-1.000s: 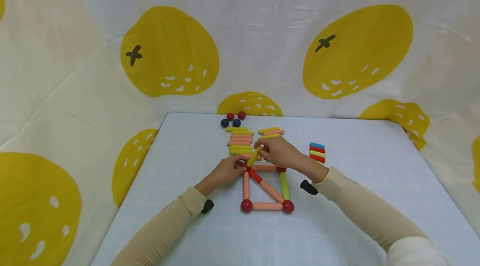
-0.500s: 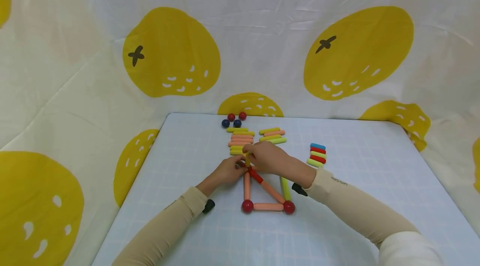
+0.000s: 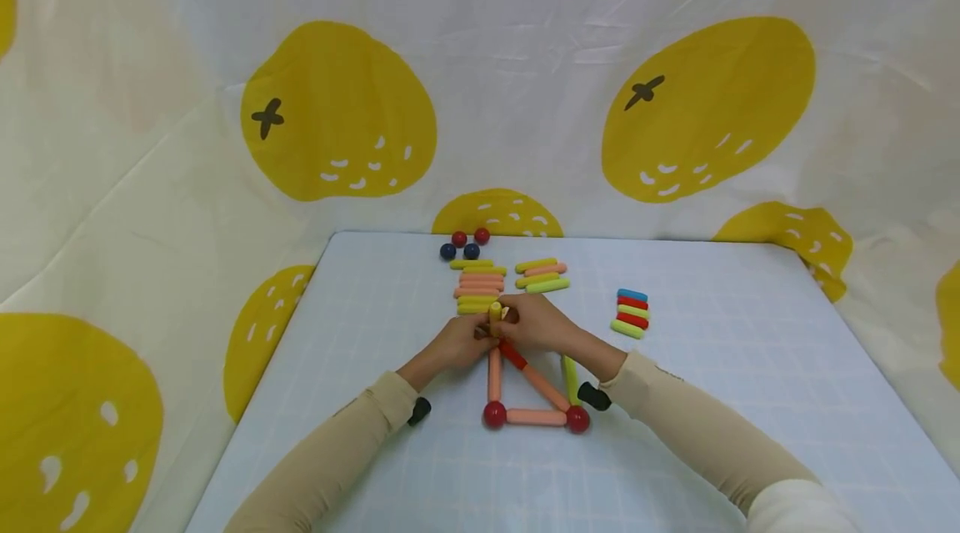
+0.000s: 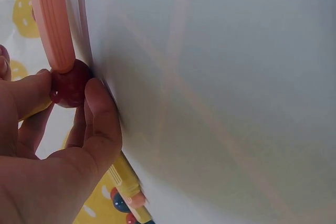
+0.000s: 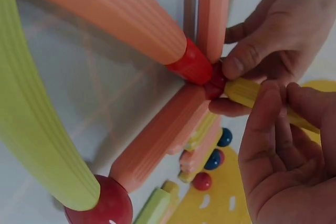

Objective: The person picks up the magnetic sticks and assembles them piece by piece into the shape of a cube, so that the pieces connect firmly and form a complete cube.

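Observation:
My left hand [image 3: 453, 343] pinches a dark red ball [image 4: 71, 85] at the far-left corner of a flat square. The thumb and fingers of my right hand [image 3: 540, 324] hold a yellow rod [image 3: 495, 312], which stands upright with its lower end at that ball in the right wrist view. Salmon rods [image 3: 536, 417], one lime rod [image 3: 571, 379] and red balls [image 3: 494, 414] make up the square. A salmon rod with a short red piece [image 3: 513, 354] crosses it diagonally. In the head view my right hand hides the far-right corner ball [image 5: 102, 203].
Yellow and salmon rods [image 3: 480, 283] lie in a stack behind my hands, beside a smaller group of rods [image 3: 542, 274]. Two red balls and two blue balls [image 3: 471, 251] sit at the back edge. Several short coloured rods [image 3: 632, 306] lie to the right.
My right hand has shifted left and brought the yellow rod from a slant to upright over the corner ball. My left hand stays at the same corner.

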Motion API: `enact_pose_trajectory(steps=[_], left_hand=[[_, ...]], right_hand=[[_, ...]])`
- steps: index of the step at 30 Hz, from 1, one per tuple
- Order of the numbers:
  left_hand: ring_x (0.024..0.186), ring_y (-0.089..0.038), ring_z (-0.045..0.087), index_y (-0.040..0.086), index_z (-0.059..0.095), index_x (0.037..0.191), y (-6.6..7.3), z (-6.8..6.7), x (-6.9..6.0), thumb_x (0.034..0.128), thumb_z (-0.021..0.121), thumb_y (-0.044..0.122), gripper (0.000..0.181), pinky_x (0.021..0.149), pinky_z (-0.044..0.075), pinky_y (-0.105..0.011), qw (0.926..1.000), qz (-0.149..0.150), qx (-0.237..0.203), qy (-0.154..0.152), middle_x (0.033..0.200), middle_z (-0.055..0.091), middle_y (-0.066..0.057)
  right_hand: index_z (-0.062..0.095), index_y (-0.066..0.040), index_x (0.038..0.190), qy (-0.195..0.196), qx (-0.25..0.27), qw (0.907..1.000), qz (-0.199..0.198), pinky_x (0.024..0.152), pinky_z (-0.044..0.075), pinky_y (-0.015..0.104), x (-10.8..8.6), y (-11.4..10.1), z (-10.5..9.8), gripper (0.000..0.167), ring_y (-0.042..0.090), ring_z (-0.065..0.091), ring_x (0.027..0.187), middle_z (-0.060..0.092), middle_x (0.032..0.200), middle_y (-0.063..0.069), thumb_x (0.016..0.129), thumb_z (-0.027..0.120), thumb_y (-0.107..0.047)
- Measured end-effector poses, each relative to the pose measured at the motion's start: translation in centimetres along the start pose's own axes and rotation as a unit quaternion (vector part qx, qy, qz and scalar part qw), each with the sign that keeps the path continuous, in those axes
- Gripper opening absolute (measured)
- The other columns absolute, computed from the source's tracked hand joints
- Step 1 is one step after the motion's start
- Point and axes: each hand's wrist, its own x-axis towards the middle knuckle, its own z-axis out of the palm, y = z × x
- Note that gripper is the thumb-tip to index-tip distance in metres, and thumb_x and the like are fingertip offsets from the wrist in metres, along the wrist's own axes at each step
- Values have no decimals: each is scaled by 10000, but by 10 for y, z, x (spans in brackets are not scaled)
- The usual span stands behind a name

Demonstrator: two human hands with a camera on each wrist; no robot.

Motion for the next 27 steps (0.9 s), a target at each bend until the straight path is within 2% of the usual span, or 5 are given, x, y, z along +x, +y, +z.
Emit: enact_pose_trajectory(steps=[11,15,18,23,27], left_hand=[[1000,-159,614,146,695,1131,3,1,11,1005,645,149,135,977,544,-392,9975,699,63,-92,1111,696,-2],[1045,-165,632,167,676,1224,6,-6,11,1007,652,197,220,981,545,-384,9983,524,196,-183,1173,705,-4],[1071,-186,645,204,629,1334,5,-25,9,1013,651,250,325,921,568,-373,9989,271,315,-204,1263,689,-30],[1060,-240,657,219,523,1463,-5,-78,18,1047,588,278,426,777,557,-321,9998,-57,162,123,1341,640,-102],[1101,-318,664,194,463,1502,-18,-110,39,1071,530,299,449,786,549,-317,9952,-524,-670,477,1365,625,-157]], right_hand=[[642,-93,1309,-300,1788,9778,1047,667,579,298,1,14,-4,370,127,656,649,715,743,30,967,714,-216],[643,-77,1306,-278,2129,9695,1184,695,597,317,0,18,-5,371,94,648,642,729,772,36,965,718,-202],[626,-69,1323,-304,2327,9634,1294,714,601,318,-1,20,-5,398,91,650,654,746,814,37,965,720,-214],[632,-93,1307,-363,2502,9565,1453,739,592,299,-1,21,-4,394,115,652,679,749,850,35,961,726,-254],[632,-106,1306,-386,2549,9549,1471,766,588,296,-2,21,-3,394,122,656,704,751,866,35,961,725,-271]])
